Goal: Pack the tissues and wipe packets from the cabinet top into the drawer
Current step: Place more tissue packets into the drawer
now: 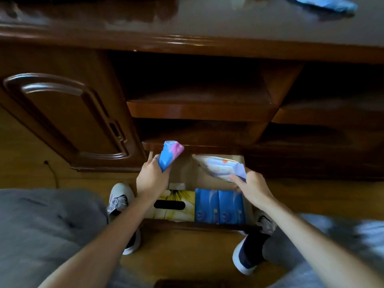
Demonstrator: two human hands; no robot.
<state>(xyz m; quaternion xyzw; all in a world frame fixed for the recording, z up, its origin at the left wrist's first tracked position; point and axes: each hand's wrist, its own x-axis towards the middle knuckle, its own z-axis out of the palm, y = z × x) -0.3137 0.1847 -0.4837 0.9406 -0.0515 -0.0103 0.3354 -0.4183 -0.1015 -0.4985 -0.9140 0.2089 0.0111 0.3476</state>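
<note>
1. Drawer (248,206): pulled out from the bottom of the dark wooden cabinet (62,121), directly below you; its pale floor shows bare at the back.
2. Yellow tissue box (180,202): lies flat in the front left part of the drawer, dark slot facing up.
3. Blue tissue pack (220,206): lies flat in the front right part, touching the yellow box's right side.
4. Your left hand (152,179): fingers clamped on a blue-and-pink packet (170,155), held tilted above the drawer's left rear corner, clear of the floor.
5. Your right hand (252,186): fingers and thumb pinched on the near edge of a white wipe packet (220,168), held slanting over the right rear part of the drawer. You cannot tell from this view whether its far end touches the drawer floor.
6. Blue packet (324,4): lies on the cabinet top (207,21), far right, at the frame's upper edge; blurred.
7. Your shoes (120,199): planted on the wooden floor either side of the drawer.
</note>
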